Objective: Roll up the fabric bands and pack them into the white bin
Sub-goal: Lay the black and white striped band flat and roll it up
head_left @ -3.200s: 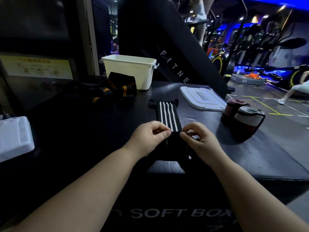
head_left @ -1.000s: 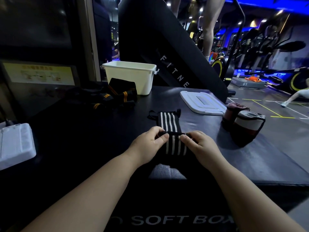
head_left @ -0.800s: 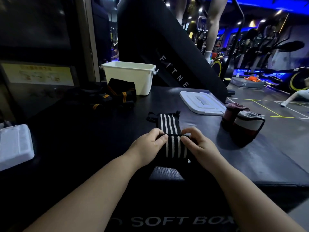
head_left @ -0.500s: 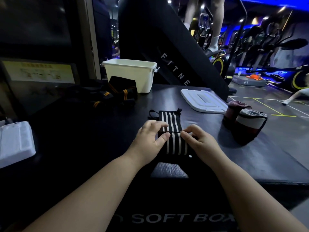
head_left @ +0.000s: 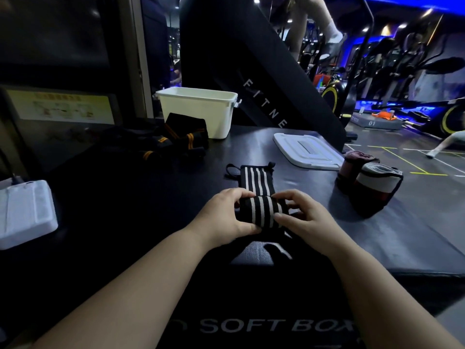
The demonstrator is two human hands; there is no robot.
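Head view: the fingers [head_left: 242, 195] of the left hand [head_left: 224, 217] are curled over the left end of the striped band [head_left: 260, 212], thumb tucked under the near side. The right hand [head_left: 304, 220] pinches the right end the same way. Between the two hands the band is wound into a thick roll resting on the desk [head_left: 125, 197].

A short flat tail [head_left: 256, 176] runs away from the roll toward the far side and ends in a thin loop [head_left: 230, 171]. The step in hand looks like the rolling itself, and it seems to be near its end.

The next move probably calls for turning the roll forward over that tail. The wind should stay tight and the edges level so the stripes line up, and the loose end will need securing.

The white bin [head_left: 198, 112] stands open at the far edge, well apart from the hands, so a reach forward and left follows. Its lid [head_left: 305, 151] lies flat to the right. Two rolled bands [head_left: 377, 182] stand near the right edge, not yet packed. A heap of orange-striped bands [head_left: 176, 142] lies unrolled just in front of the bin.
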